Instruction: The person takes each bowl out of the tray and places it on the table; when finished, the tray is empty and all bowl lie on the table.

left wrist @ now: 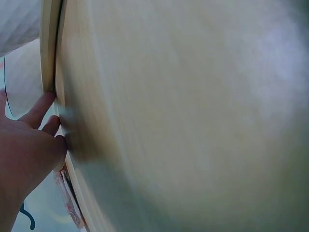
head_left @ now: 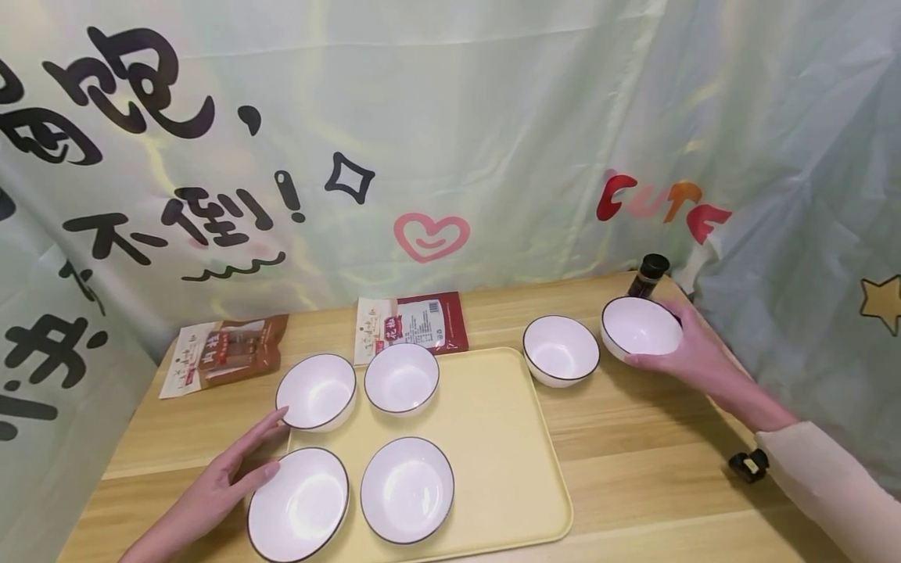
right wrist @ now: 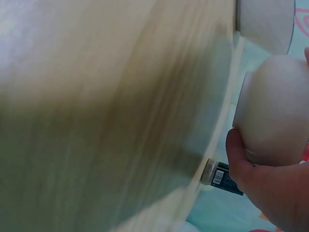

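Observation:
My right hand [head_left: 693,356] grips a white, dark-rimmed bowl [head_left: 639,327] by its right side, at the table's back right. In the right wrist view, the bowl's outer wall [right wrist: 275,111] shows with the thumb along it. Just left of it stands another white bowl [head_left: 561,349]. My left hand [head_left: 218,489] lies at the left with fingers extended, fingertips at the rim of the back-left bowl [head_left: 317,391]. Its thumb overlaps the rim of the front-left bowl [head_left: 299,504]. Two more bowls, one behind [head_left: 402,378] and one in front [head_left: 407,490], sit on the tray.
A yellow tray [head_left: 507,461] lies on the wooden table [head_left: 633,461]. Two food packets, one brown and white [head_left: 225,353] and one red and white [head_left: 411,324], lie along the back. A black-capped bottle [head_left: 649,275] stands behind the held bowl. A printed curtain [head_left: 493,117] hangs behind.

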### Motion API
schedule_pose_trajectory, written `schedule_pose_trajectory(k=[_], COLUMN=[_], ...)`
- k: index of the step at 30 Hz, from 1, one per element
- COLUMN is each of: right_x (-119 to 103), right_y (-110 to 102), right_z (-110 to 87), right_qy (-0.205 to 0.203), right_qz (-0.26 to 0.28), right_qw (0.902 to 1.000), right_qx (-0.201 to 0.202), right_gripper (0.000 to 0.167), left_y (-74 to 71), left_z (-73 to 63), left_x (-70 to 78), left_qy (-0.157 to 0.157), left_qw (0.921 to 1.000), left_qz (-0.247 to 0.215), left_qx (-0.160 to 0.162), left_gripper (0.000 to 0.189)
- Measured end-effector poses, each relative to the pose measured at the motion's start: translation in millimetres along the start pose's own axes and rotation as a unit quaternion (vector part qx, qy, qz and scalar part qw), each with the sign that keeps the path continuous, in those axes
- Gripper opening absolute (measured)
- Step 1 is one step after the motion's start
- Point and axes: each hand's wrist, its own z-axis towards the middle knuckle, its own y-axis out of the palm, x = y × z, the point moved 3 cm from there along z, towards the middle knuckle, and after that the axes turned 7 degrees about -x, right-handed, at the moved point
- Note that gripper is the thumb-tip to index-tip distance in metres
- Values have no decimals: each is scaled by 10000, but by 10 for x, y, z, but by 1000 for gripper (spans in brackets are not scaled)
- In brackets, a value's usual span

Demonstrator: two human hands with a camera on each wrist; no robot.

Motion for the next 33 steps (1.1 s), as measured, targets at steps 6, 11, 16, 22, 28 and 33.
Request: schedule_pose_trajectory(k=[6, 11, 16, 22, 28, 33], right_x=[51, 77, 80, 65, 56, 44], right_y=[68, 104, 134, 160, 163, 154], right_z=[-5, -15, -25, -36, -63, -77], right_qy=[157, 94, 57, 87, 221, 257], right_qz=[-21, -14, 50, 78, 59, 102], right_qw=[9997, 9998, 9998, 9996, 9990, 9981], right_qx=[-180, -195, -194, -250, -381, -557], right_gripper=[122, 121, 120, 122, 122, 123], left_y=[12, 18, 11, 1, -1, 1], left_z=[-3, -1, -3, -2, -3, -3], left_x=[-4, -8, -8, 22, 20, 17], left_qy=[-125, -202, -163, -166, -143, -65], left_qw=[9999, 9997, 9999, 9998, 9999, 10000], left_qz=[-46, -83, -40, -91, -88, -70], left_qx=[-40, -55, -36, -38, -40, -23], left_gripper=[69, 69, 69, 69, 69, 69])
